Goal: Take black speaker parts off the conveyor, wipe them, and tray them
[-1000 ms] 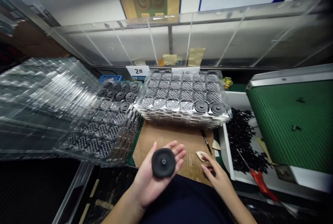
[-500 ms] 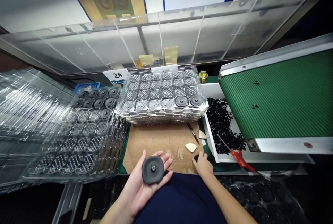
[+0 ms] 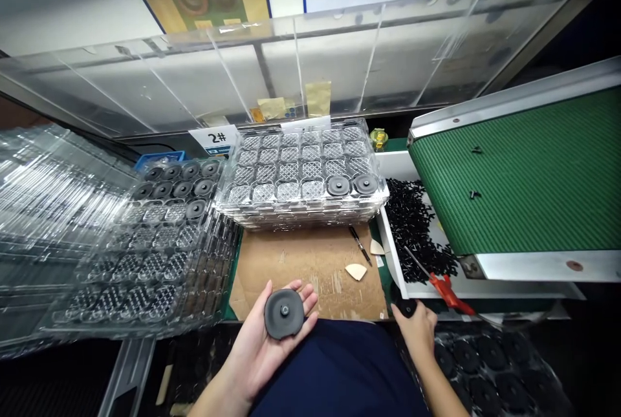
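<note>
Black disc with a small centre hole lies flat on the left hand, just at the near edge of the cardboard sheet. This hand is open, palm up, and its fingers are spread under the disc without closing on it. The clear change is on the other side: the right hand has moved off the cardboard toward the white tray. Its fingers are now pressed together, pinching a small dark piece, so each hand has one thing. The piece is just beside the tray corner, near a red-handled tool and below a heap of small black parts.
</note>
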{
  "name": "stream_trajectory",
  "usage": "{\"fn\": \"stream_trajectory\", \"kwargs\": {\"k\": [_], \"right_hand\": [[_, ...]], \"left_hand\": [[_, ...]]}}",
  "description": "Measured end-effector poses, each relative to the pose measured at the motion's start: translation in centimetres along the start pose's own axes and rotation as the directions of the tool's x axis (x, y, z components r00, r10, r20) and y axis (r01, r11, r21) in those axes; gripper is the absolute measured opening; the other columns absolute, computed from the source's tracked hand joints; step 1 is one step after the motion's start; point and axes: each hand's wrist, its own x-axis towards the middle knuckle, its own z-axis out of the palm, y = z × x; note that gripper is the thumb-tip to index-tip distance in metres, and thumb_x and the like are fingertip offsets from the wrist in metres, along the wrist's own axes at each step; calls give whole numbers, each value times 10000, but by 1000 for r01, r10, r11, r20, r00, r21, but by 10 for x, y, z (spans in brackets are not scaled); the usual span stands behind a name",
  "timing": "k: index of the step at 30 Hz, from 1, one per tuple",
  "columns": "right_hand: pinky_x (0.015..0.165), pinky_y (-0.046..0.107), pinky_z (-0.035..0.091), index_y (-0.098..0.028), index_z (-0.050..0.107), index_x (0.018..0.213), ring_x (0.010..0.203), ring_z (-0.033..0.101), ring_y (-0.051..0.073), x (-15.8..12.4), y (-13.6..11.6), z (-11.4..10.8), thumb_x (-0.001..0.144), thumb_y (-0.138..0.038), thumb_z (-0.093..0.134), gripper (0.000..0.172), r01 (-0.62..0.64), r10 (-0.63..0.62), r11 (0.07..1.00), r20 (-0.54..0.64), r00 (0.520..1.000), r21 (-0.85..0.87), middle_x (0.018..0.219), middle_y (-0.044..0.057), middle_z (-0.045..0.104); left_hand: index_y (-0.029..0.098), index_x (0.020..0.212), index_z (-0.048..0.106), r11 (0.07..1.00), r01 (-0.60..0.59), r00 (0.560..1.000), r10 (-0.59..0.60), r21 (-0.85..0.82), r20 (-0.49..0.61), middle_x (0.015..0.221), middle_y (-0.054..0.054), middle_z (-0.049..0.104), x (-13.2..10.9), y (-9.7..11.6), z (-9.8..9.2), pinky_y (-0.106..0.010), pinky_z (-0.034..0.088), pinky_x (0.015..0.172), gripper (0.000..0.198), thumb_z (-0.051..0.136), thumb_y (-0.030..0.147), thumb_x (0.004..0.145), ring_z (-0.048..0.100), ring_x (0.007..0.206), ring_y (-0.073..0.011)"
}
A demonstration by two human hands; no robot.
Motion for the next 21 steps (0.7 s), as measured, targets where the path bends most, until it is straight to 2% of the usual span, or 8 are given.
{"fn": "stream_trajectory", "kwargs": {"k": [4,7,13,21], "right_hand": [[837,396,433,-123,501,1079,1043,477,226,14,2,1,826,-497,522,452,-104,105,994,-61,993,18,1111,100,496],[842,407,431,-126,490,1111,1025,487,223,24,0,4,831,-510,507,475,-138,139,990,-66,988,25,1134,107,486],[875,435,420,-147,498,1145,1051,482,232,33,-7,10,824,-496,532,476,-119,120,993,-20,993,19,1180,109,475],[892,443,409,-127,434,1219,1096,459,253,23,-9,7,824,-497,529,550,-73,74,997,-30,997,18,1218,130,449]], "left_hand": [[81,1116,520,1000,17,1000,-17,15,-2,1117,-175,595,0,-3,3,-459,475,884,333,487,312,878,557,1060,-311],[79,1113,522,1000,12,1000,-12,19,1,1111,-175,596,0,-2,0,-446,480,873,330,485,308,878,562,1053,-304],[95,1082,537,1000,-1,1000,1,13,-7,1092,-152,609,3,-1,-9,-417,490,847,296,508,295,866,582,1020,-285],[88,1041,543,1000,11,999,-12,18,31,1077,-150,610,10,-4,0,-396,487,846,276,525,291,855,590,1000,-281]]}}
